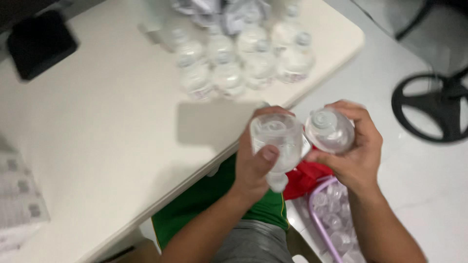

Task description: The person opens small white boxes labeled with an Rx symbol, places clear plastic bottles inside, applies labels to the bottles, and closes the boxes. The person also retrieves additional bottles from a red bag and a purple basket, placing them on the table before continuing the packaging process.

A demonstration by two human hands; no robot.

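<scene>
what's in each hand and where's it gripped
The left hand holds a clear plastic bottle around its body, thumb across the side. The right hand holds a second clear bottle around its body, capped top facing the camera.

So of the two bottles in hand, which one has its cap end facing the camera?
The bottle in the right hand, the right bottle: its round cap faces up. The left hand holds the left bottle base up, cap pointing down.

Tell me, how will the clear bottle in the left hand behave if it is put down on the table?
The clear bottle in the left hand looks thin plastic, so probably light. Its round body would likely roll if laid flat on the table.
</scene>
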